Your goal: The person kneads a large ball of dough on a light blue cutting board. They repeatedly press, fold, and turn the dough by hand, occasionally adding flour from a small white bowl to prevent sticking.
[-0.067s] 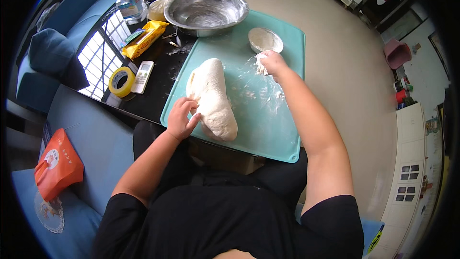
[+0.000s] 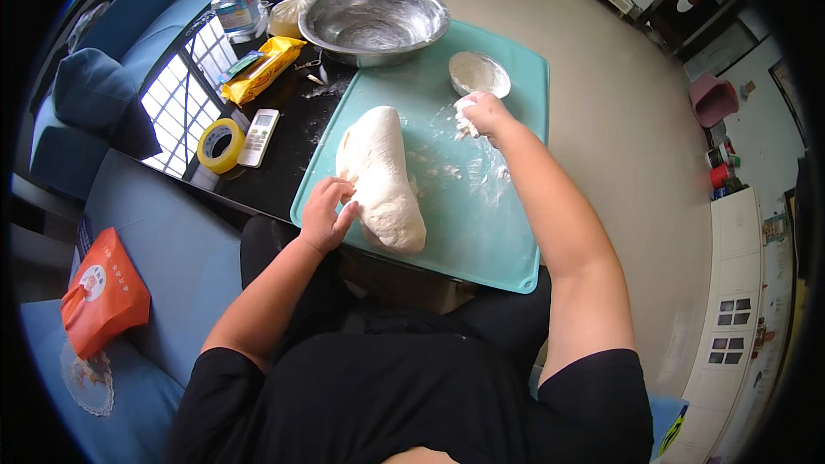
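Observation:
A thick log of pale dough [image 2: 382, 176] lies lengthwise on a teal board [image 2: 468, 249], with a fold along its left side. At that left edge, my left hand [image 2: 326, 213] has its fingers curled against the dough and its thumb near the dough's surface. My right hand [image 2: 485, 114] is closed on white flour [image 2: 465, 126], some of which shows below the fingers, over the board's right part. Just beyond it stands a small metal bowl [image 2: 479, 75] with flour inside. Loose flour is scattered on the board between the dough and my right hand.
A large steel basin [image 2: 374, 21] stands at the board's far edge. On the black table to the left are yellow tape [image 2: 221, 146], a white remote control [image 2: 258, 138], a yellow packet [image 2: 262, 70] and a pump bottle [image 2: 238, 7]. A blue sofa [image 2: 163, 241] lies to the left.
My right hand has shifted slightly left over the board with the flour. My left hand stays at the dough's edge, and the dough keeps its place.

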{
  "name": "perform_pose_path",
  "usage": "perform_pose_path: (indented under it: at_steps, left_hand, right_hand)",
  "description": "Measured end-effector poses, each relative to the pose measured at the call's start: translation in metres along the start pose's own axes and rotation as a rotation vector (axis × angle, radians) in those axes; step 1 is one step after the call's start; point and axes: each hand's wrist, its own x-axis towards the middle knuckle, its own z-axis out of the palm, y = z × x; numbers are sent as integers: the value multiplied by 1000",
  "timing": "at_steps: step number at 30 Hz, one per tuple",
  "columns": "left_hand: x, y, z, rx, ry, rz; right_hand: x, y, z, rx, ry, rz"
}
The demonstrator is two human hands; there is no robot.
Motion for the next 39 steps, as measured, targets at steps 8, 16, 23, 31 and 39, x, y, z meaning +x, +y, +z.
perform_pose_path:
  at_steps: [8, 16, 23, 31, 39]
  left_hand:
    - [-16, -23, 3, -166, 80, -173]
    - [-16, -19, 15, -91, 135, -211]
    - [-6, 2, 34, 114, 348, -162]
    - [4, -19, 50, -180, 269, -570]
    - [56, 46, 67, -52, -79, -148]
  right_hand:
    - [7, -39, 15, -242, -130, -1]
    - [6, -11, -1, -254, -155, 229]
    - [108, 8, -41, 360, 252, 237]
    - [75, 13, 1, -221, 143, -169]
    - [-17, 47, 46, 2, -94, 101]
